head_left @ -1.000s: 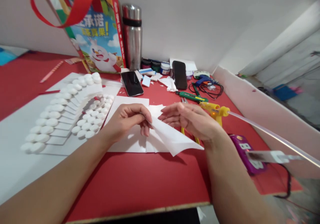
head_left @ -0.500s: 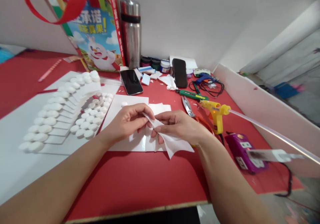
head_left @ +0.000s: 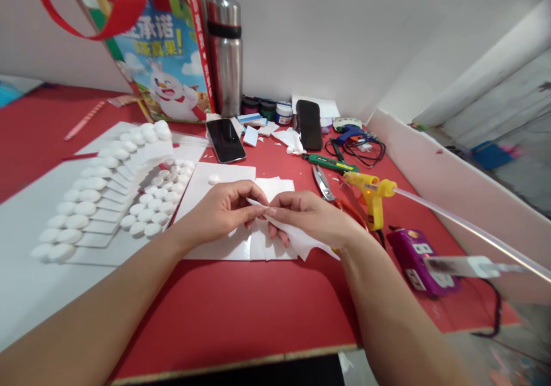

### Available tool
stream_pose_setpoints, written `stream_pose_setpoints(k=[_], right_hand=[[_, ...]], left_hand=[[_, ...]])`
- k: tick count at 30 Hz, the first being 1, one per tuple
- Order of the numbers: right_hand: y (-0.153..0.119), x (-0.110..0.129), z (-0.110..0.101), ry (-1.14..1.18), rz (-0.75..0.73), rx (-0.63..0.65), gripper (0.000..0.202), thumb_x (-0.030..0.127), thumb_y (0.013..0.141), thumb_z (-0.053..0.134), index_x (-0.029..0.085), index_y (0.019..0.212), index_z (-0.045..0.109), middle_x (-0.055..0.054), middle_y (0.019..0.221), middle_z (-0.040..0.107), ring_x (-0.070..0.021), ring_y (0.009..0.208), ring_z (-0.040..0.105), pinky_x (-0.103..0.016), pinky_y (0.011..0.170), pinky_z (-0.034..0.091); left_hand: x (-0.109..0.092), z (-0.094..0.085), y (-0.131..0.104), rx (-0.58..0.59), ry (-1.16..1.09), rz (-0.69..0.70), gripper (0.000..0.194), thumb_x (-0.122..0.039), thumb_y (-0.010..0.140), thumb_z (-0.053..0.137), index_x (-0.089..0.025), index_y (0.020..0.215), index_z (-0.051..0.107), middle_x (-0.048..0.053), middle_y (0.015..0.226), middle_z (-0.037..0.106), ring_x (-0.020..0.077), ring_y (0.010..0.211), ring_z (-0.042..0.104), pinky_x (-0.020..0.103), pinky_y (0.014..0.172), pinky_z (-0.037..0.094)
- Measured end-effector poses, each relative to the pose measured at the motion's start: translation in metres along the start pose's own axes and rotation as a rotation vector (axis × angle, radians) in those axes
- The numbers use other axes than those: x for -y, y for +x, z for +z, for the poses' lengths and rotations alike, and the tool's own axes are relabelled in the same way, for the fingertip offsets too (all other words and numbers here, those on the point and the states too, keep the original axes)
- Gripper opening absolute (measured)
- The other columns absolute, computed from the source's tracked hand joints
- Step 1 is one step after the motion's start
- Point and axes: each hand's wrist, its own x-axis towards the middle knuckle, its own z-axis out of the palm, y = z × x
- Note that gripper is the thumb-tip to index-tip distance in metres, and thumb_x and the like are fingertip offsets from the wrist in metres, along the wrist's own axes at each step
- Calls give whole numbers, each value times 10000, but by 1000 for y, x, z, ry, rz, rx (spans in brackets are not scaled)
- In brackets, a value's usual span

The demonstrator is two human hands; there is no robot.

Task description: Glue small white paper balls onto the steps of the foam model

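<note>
Between my two hands is a thin white paper [head_left: 303,240], narrow and folded or rolled at its left end and spreading loosely to the right beneath my right wrist. My left hand [head_left: 232,205] pinches the narrow end between thumb and fingers. My right hand [head_left: 307,214] grips it just beside, fingertips nearly touching those of the left. Under both hands lie a white board [head_left: 202,202] and several white paper sheets [head_left: 275,187]. One small white disc [head_left: 213,179] rests on the board, behind my left hand.
At left, rows of white discs [head_left: 89,195] line a white stepped piece. Behind are a phone [head_left: 225,140], a steel flask [head_left: 225,59] and a printed bag [head_left: 167,70]. To the right lie scissors [head_left: 322,184], a yellow glue gun [head_left: 373,199] and a purple power block [head_left: 419,262].
The paper's narrow end has turned flatter, and its loose part has swung up and to the right. My fingers have shifted slightly along it, both hands still gripping.
</note>
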Motion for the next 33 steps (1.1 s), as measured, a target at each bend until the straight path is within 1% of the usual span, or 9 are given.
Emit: stream_pose_setpoints(k=[4,8,11,15,21,25,28,31,33], right_hand=[[1,0,-1,-79,-38,-9,257,382,946,655,169,807,618,0,696,668,-85,540,564,-224,549,477],[1,-1,-3,-98,-39,-10,248,385,951,638,171,825,622,-2,705,666,-86,545,554,-225,549,463],[1,-2,-4,-78,-39,-4,255,400,953,631,170,843,627,2,698,649,-91,540,547,-237,552,468],[0,0,-3,-25,-25,-33,273,424,935,652,175,829,619,15,677,633,-93,540,544,-247,576,470],[0,0,-2,48,-50,-56,273,412,902,686,169,794,623,19,680,639,-77,531,528,-238,559,424],[3,-2,-2,61,-80,-87,240,372,891,694,165,784,640,24,647,625,-75,510,518,-238,538,409],[8,-3,1,80,-85,-139,207,332,857,718,164,755,654,41,570,575,-67,463,466,-225,478,352],[13,-5,4,119,-99,-204,176,291,819,715,168,711,651,58,502,513,-55,424,382,-219,435,277],[14,-6,7,104,-128,-240,147,264,802,691,172,695,648,66,471,485,-57,415,363,-222,426,247]], left_hand=[[3,-1,-1,7,38,36,151,-300,916,691,-157,965,685,25,854,691,118,696,647,230,649,520],[3,-3,-3,23,217,80,145,-291,968,619,-174,1012,693,28,856,696,132,715,646,245,674,509],[2,-3,-3,-2,408,211,116,-220,984,584,-183,1000,693,21,850,688,128,736,640,248,719,488],[4,-2,-2,-45,533,408,125,-164,1000,548,-183,987,671,31,904,682,131,792,635,250,750,475],[6,0,-2,-79,699,561,140,-149,1017,504,-163,1034,642,77,988,691,163,893,635,283,806,492],[6,1,-3,-116,730,598,151,-153,1021,493,-157,1051,641,100,1002,700,180,919,641,305,826,505],[6,1,-3,-121,742,612,158,-151,1021,493,-154,1061,646,104,1003,706,179,918,645,303,821,509],[6,3,-3,-134,720,592,169,-154,1015,499,-172,1084,652,94,1017,712,179,932,651,305,829,512],[4,5,-4,-150,654,546,158,-155,998,518,-179,1051,664,83,994,713,179,926,653,303,830,513]])
